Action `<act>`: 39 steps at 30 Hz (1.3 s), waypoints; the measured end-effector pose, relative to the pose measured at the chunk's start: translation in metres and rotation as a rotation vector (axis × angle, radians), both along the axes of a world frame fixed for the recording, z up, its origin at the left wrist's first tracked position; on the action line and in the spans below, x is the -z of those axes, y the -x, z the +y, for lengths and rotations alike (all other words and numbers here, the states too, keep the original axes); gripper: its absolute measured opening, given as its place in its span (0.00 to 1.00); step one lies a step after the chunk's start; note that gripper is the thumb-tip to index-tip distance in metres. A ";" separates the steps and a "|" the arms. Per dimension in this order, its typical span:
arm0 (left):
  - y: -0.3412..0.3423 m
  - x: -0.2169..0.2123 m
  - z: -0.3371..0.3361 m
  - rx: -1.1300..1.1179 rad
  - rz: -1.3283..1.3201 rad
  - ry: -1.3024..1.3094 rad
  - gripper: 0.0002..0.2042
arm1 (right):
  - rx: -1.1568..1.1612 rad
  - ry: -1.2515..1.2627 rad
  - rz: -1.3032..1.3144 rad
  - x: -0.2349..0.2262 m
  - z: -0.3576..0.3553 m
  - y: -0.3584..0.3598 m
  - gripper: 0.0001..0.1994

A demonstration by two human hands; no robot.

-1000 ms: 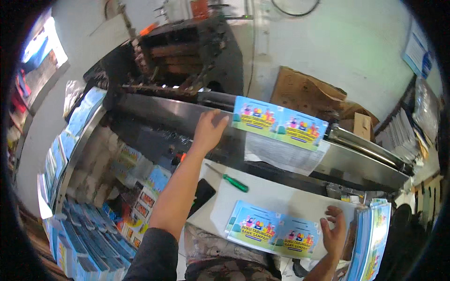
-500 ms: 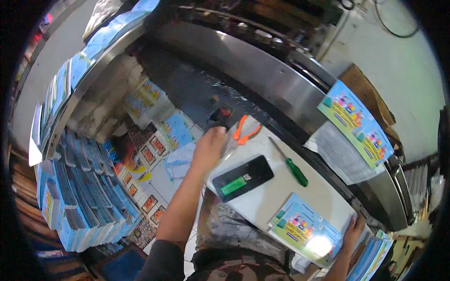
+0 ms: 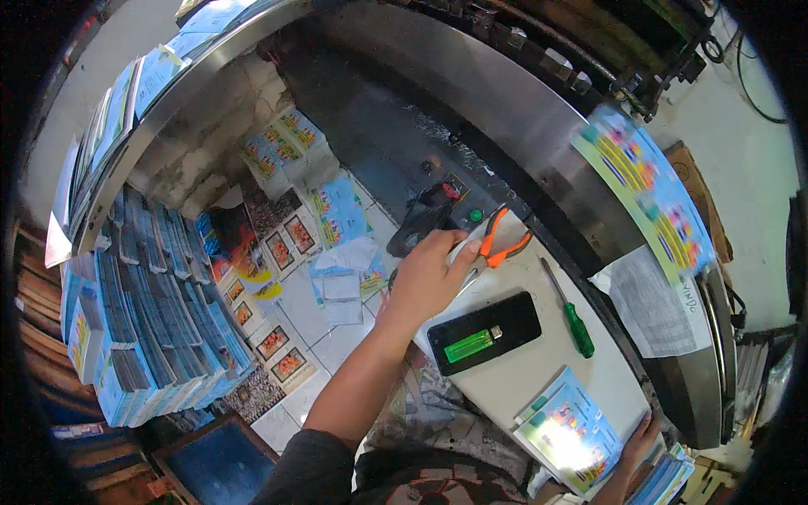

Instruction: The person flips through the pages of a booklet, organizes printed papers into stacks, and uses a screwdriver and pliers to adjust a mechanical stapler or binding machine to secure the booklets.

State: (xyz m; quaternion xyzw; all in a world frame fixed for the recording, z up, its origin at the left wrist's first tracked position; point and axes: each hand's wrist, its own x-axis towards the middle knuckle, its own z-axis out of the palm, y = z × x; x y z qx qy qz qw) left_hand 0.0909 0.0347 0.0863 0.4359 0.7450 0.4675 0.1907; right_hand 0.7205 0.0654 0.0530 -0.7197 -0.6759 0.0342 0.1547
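A pale board (image 3: 471, 391) lies across in front of me, with my left hand (image 3: 429, 282) at its far left corner. The thumb rests on top and the fingers curl over the edge. Beside that thumb lie pliers with orange handles (image 3: 503, 244). On the board sit a black phone (image 3: 519, 318) with a green lighter (image 3: 469, 346) on it, a green-handled screwdriver (image 3: 578, 330) and a blue illustrated booklet (image 3: 581, 417) under a bright glare. My right hand (image 3: 640, 442) grips the board's right edge, next to the booklet; its fingers are partly hidden.
Tall stacks of blue booklets (image 3: 156, 337) stand at the left. A curved metal rail (image 3: 497, 76) runs behind the board, with a printed sheet (image 3: 652, 198) and a grey paper (image 3: 656, 303) on its right end. Loose prints (image 3: 341, 210) lie on the tiled floor.
The view has shifted, so the board, its tools and both hands appear farther right and slightly lower. My left hand stays at the board's corner and my right at its edge.
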 end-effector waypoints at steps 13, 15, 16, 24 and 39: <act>0.002 0.005 0.001 0.023 0.003 0.000 0.20 | 0.088 0.035 0.039 -0.004 0.000 0.005 0.27; 0.002 0.004 0.001 0.024 -0.002 0.000 0.20 | 0.083 0.015 0.051 0.000 -0.002 0.001 0.27; 0.002 0.003 0.001 0.024 -0.008 0.002 0.20 | 0.080 0.006 0.056 0.001 -0.002 0.001 0.27; 0.000 0.000 0.002 -0.007 0.017 -0.046 0.20 | 0.058 0.053 0.017 -0.012 -0.006 0.010 0.27; -0.002 0.005 -0.001 -0.085 0.054 0.028 0.19 | -0.661 0.333 -0.203 -0.080 -0.134 0.188 0.41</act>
